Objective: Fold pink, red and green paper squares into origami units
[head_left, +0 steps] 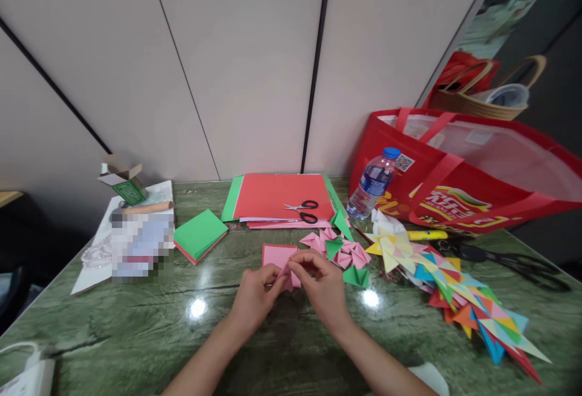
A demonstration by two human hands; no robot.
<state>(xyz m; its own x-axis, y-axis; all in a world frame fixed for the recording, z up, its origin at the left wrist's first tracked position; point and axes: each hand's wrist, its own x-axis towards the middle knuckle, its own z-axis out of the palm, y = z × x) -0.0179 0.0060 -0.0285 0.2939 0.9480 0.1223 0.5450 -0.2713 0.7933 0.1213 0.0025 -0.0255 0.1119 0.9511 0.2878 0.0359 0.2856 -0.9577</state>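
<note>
Both of my hands meet over the green marble table and pinch a small folded pink paper piece. My left hand grips its left side, fingers curled. My right hand pinches its top from the right. Just behind them lies a flat pink paper square. A cluster of folded pink and green paper units sits to the right of it.
Red and green paper sheets with black-handled scissors lie at the back. A green paper stack is at left, a water bottle and red bag at right, multicoloured folded stars, larger black scissors.
</note>
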